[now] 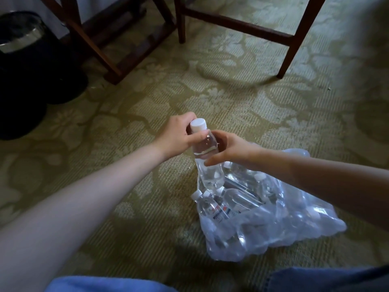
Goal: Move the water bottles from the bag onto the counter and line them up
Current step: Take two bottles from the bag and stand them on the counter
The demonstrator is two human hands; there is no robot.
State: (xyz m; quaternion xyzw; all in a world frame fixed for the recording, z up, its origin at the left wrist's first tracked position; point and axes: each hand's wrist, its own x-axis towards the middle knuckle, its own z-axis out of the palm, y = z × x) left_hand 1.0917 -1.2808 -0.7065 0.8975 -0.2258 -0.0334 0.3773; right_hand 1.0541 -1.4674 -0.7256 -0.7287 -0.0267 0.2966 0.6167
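Two bare hands met on one clear water bottle (207,163) with a white cap (197,124), seen from above by the person doing the work. The left hand (177,135) gripped the bottle's neck just under the cap, fingers curled round it. The right hand (233,149) wrapped round the upper body just below, one finger crossing the front of the bottle. The bottle stood nearly upright, cap tipped a little to the left. Its base was at the open mouth of one clear plastic bag (294,226), so the hands were just above the bag's far left edge.

Inside the bag lay more water bottles (235,200). Three white caps and at least four bottles could be made out near the mouth, one with a printed label (221,212). The others blurred behind the crinkled plastic and could not be counted.

The bag sat on a green patterned carpet (231,91). Beyond the bag stood dark wooden furniture legs (289,49) joined by rails. Far to the bag's left and further back stood one black waste bin (23,70) with a shiny rim. Nearer than the bag, at the bottom edge of the view, two knees in blue denim (328,280) showed.
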